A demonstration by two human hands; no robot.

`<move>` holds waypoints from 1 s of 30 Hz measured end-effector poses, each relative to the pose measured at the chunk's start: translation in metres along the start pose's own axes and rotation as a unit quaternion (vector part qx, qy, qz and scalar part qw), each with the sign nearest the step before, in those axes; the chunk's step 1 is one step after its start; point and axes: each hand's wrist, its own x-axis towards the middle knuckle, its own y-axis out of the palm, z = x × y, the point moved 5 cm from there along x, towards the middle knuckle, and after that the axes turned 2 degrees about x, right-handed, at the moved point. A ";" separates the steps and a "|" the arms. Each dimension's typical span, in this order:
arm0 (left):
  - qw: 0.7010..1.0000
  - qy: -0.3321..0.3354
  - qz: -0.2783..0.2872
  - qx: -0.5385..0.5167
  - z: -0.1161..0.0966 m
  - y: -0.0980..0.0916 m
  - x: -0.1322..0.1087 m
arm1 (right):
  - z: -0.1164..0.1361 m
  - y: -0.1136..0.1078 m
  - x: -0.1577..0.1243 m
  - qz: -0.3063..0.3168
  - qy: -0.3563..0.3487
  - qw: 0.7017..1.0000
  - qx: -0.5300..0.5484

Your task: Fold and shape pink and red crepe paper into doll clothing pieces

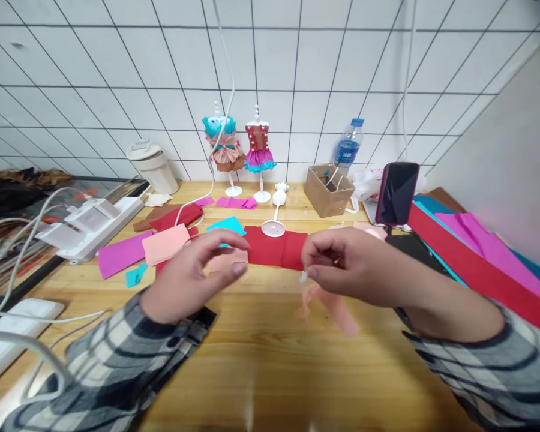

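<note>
Hanging below the fingertips of the right hand (348, 261), a peach strip (339, 312), blurred in outline, lies over the near part of the wooden table (274, 366). The thumb and forefinger of this hand are pinched together; a small whitish piece (303, 277), too blurred to identify, shows at their tips. The left hand (191, 270) is raised opposite, well apart from the strip, its thumb and fingers parted and holding nothing visible. Just beyond its fingertips lies a peach piece (229, 261), with a turquoise piece (227, 224) behind it.

Between the hands, farther back, a red sheet (270, 249) lies flat. At its back edge a bare white dress form (273, 228) is laid over, its round base facing the viewer. To the left are a peach sheet (164, 244) and a purple sheet (125, 255), partly overlapping. Behind stand two upright dressed forms: one in turquoise, peach and brown (225, 147), the other in dark red, magenta and turquoise (258, 147). A lidded cup (155, 168) stands to their left; to their right are an open cardboard box (335, 205), a blue-capped bottle (347, 149) and an upright phone (398, 193). Long coloured sheets (481, 264) lie at far right, before a tiled wall (274, 54).
</note>
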 end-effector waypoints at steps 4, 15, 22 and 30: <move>0.985 -0.072 0.158 -0.015 0.025 0.037 -0.005 | -0.010 0.020 0.020 -0.064 0.003 0.998 0.008; 0.990 0.096 0.094 0.036 0.052 0.028 -0.013 | -0.025 0.064 0.035 0.007 -0.013 0.999 0.039; 0.977 -0.033 0.209 -0.009 0.070 0.058 -0.016 | -0.068 0.069 0.038 -0.025 0.007 0.987 0.156; 0.961 -0.132 0.188 -0.153 0.063 0.059 -0.020 | -0.099 0.098 0.021 0.070 0.052 0.941 0.326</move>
